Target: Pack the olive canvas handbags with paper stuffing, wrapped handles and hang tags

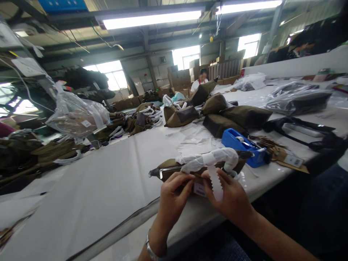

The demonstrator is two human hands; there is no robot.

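An olive-green bag (168, 164) stands on the table right in front of me, with a zipper across its side. White wrapping covers its handle (206, 158). My left hand (175, 192) is closed in a pinch against the near side of the bag, its thumb at the left edge of a hang tag (199, 189) with a white barcode label. From the right, my right hand (231, 194) pinches the same tag, fingers partly hidden. A translucent strip with a serrated edge (216, 185) hangs from the handle wrapping over the right fingers.
Right of the bag is a blue tape dispenser (241, 145), beside brown tags (288, 157) and a black strap piece (304, 132). More olive bags (228, 121) lie behind. Plastic-wrapped goods (299, 99) sit at right; a clear plastic bag (78, 116) hangs left. A person (201, 81) is farther back.
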